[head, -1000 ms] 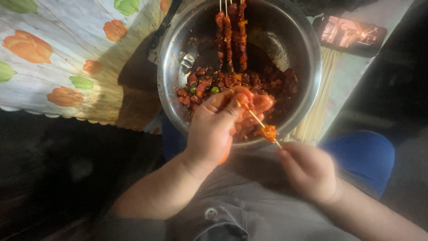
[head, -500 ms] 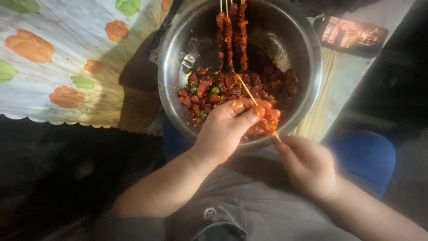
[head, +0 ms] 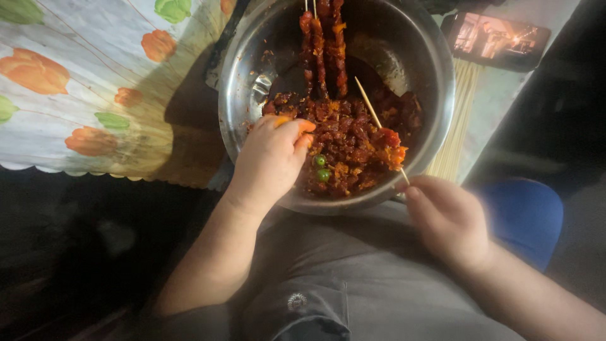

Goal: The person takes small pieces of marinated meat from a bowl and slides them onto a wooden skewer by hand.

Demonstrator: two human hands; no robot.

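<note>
Head view, one item at a time.

Steel bowl (head: 435, 69): on the table edge, holding red marinated meat pieces (head: 347, 136) with two green bits among them.

Left hand (head: 268, 161): fingers curled down into the meat at the bowl's near-left side, tips coated orange. A moment ago it was at the skewer, pushing a piece on; it has since left it, so that piece looks seated and another is being picked.

Right hand (head: 448, 218): pinching the base of a wooden skewer (head: 369, 107), which slants up over the bowl and carries a small cluster of meat low down.

Finished skewers (head: 325, 47): leaning on the far rim.

Spare sticks (head: 457, 120): beside the bowl, on the right.

Flowered tablecloth (head: 76, 82): left.

Lit phone (head: 495, 39): upper right.
</note>
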